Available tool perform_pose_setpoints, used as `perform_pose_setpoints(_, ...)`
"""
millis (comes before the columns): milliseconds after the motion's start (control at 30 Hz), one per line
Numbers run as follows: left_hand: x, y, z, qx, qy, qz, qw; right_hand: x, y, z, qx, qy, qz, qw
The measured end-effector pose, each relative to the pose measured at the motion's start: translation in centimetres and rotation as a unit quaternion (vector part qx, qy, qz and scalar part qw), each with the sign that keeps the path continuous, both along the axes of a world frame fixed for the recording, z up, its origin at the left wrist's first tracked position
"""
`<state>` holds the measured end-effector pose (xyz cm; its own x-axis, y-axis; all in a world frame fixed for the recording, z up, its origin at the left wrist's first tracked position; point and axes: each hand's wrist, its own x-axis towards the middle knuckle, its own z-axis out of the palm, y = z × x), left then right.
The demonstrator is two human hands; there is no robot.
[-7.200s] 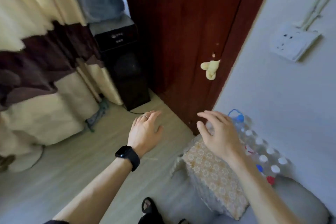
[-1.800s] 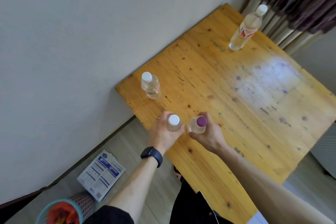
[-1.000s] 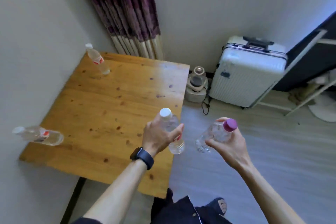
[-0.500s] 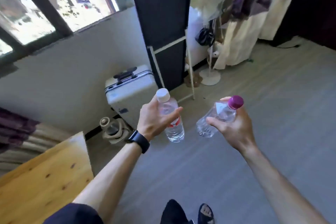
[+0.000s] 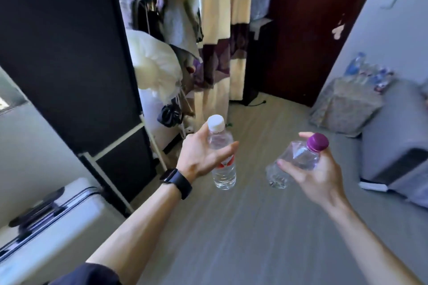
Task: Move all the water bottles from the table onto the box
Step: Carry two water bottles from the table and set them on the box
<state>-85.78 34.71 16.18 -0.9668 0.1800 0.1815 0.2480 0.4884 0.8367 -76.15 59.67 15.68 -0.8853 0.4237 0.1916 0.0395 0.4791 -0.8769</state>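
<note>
Two bottles are showing in the head view. The left grip point(image 5: 203, 152) is wrapping round the upright white-capped bottle point(image 5: 224, 176), and the right grip point(image 5: 317, 176) is cradling the tilted purple-capped bottle point(image 5: 298, 157). The box point(image 5: 345, 109) is sitting far right by the wall, crowded with bottles point(image 5: 368, 74) — a careless set-down risks toppling neighbours, and the slanted one may be slipping.

**Clear plastic, cloth, wood**

2 bottles are clear glossy plastic: the white-capped bottle point(image 5: 223, 176) smooth, the purple-capped bottle point(image 5: 298, 157) faceted. Patterned cloth covers the box point(image 5: 345, 104). The floor point(image 5: 254, 227) is matt grey wood grain, the door point(image 5: 308, 18) dark reddish wood, the suitcase point(image 5: 58, 227) smooth white hard shell.
</note>
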Motion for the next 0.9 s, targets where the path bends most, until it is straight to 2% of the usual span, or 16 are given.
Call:
perform_pose_setpoints(100, -5.9, 2.6, 1.5, 0.001, 0.015, -0.033, 0.999, -3.0, 2.6, 0.8, 0.022, 0.012, -0.048, 0.999)
perform_pose_setpoints(367, -18.9, 14.0, 5.4, -0.089, 0.063, -0.147, 0.983, -10.4, 10.9, 4.4, 0.063, 0.022, -0.144, 0.987)
perform_pose_setpoints(567, -27.9, 25.6, 7.5, -0.040, 0.052, -0.170, 0.983, -18.5, 20.4, 5.9, 0.046, 0.028, -0.179, 0.982)
perform_pose_setpoints(700, -33.6, 32.9, 9.1, -0.042, 0.071, -0.175, 0.981, -24.0, 27.4, 7.0, 0.043, 0.026, -0.193, 0.980)
perform_pose_setpoints(900, -41.8, 42.3, 9.7, -0.025, 0.052, -0.189, 0.980, -31.6, 37.2, 7.7, 0.038, 0.020, -0.201, 0.979)
